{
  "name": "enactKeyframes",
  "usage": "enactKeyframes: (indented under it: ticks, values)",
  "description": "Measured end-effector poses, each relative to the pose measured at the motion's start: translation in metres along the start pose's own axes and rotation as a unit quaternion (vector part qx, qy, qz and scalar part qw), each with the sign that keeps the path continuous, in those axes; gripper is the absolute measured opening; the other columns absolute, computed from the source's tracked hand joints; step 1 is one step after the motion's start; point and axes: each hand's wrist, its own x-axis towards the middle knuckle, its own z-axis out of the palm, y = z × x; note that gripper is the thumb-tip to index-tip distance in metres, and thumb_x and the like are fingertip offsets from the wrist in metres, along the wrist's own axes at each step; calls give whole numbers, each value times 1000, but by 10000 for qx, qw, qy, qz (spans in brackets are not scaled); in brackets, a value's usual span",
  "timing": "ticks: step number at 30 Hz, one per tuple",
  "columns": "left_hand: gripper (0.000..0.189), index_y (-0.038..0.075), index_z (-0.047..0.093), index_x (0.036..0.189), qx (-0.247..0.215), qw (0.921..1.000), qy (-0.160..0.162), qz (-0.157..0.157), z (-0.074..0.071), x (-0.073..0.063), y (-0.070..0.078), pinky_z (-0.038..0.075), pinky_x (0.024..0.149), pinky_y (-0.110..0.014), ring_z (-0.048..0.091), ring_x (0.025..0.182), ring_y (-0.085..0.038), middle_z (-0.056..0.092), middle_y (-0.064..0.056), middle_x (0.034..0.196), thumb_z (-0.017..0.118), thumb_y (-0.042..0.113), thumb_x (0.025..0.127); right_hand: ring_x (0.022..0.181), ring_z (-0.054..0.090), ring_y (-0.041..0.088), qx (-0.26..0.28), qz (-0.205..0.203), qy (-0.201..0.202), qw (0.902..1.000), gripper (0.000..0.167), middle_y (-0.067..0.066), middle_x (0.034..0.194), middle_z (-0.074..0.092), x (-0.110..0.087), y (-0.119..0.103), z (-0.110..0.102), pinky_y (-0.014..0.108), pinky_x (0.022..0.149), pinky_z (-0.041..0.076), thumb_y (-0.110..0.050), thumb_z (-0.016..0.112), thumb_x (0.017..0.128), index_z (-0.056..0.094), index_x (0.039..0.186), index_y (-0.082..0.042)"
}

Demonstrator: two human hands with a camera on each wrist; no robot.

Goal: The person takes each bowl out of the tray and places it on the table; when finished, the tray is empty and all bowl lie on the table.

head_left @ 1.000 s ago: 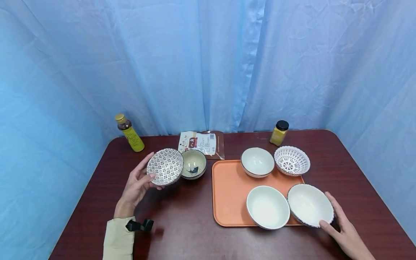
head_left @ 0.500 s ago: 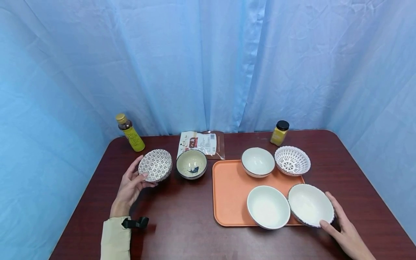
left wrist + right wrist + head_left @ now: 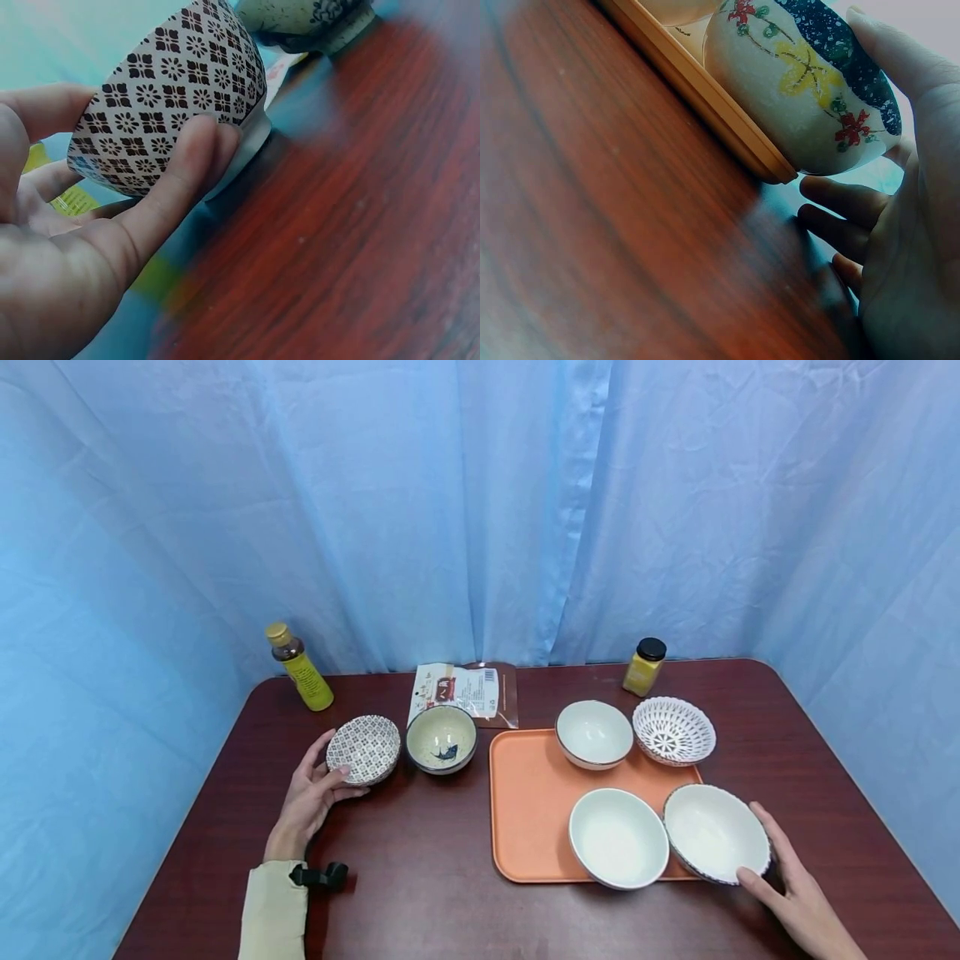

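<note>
Gripping lattice-patterned bowl (image 3: 161,97) in left hand (image 3: 306,797), flower-painted bowl (image 3: 795,94) in right hand (image 3: 799,887); both likely rigid, fragile, best cupped low

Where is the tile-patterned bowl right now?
At the left in the head view, the tile-patterned bowl is held by the left hand, just left of the speckled bowl.

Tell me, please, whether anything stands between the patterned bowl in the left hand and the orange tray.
Yes: the speckled bowl stands just right of the patterned bowl, on the direct line to the orange tray. Around its near side, nothing visible blocks the way.
</note>
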Motion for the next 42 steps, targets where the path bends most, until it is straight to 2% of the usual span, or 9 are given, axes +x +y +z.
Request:
enactKeyframes:
  ticks: [8,17,22,27,30,34,36,38,42]
  values:
    - [78,19,17,160,83,9999,46,-47,1,1,-3,65,71,-35,75,89,-18,50,-7,133,54,-7,97,124,11,-32,-27,28,-1,10000,84,-43,152,2,0,0,0,-10,88,15,-11,57,99,4,163,-23]
    - [80,19,12,161,338,9990,128,-271,5,2,-1,65,71,-35,75,86,-16,40,-14,138,55,-4,97,123,11,-32,-8,131,-47,9999,84,-44,151,1,0,1,0,-9,87,15,-12,57,100,3,163,-25]
    - [80,18,7,162,691,9970,9,-348,4,1,2,65,73,-36,75,80,-18,55,-10,125,55,2,100,123,10,-32,10,140,-67,9999,84,-44,151,0,0,1,0,-9,86,15,-12,56,100,2,163,-25]
    - [81,21,3,162,1386,9895,-117,-386,2,0,4,64,72,-36,76,79,-21,65,-3,111,56,12,101,124,8,-32,3,113,-75,9999,84,-43,151,0,0,1,0,-9,87,15,-12,56,100,2,163,-25]
    - [82,24,4,163,1773,9833,-34,-405,1,-1,7,64,72,-36,76,81,-21,64,-3,114,58,18,101,126,8,-31,14,63,-62,10000,84,-43,152,1,0,1,0,-9,87,15,-11,57,100,3,163,-24]
    - [79,25,8,162,2007,9790,144,-339,-1,-6,16,63,72,-33,75,82,-17,55,-22,135,58,21,102,127,8,-31,11,0,-33,10000,84,-42,152,1,0,1,0,-9,88,15,-10,57,99,4,163,-23]
    - [77,23,10,162,2028,9787,202,-241,-3,-9,21,62,71,-30,74,81,-14,48,-24,144,58,20,102,127,8,-31,11,-29,-18,10000,84,-42,153,2,0,1,0,-9,88,15,-9,57,99,4,163,-23]
    - [77,20,10,162,1979,9798,244,-118,-4,-12,27,62,69,-29,73,80,-12,49,-18,145,57,18,102,127,9,-31,18,-49,-12,10000,84,-42,153,2,0,0,0,-9,89,15,-9,57,99,4,163,-22]
    - [76,17,12,162,1768,9835,303,227,-8,-20,39,62,67,-26,74,78,-11,62,10,128,57,13,101,127,9,-31,22,-31,-25,10000,84,-42,153,1,0,0,-1,-9,88,15,-9,57,99,4,163,-23]
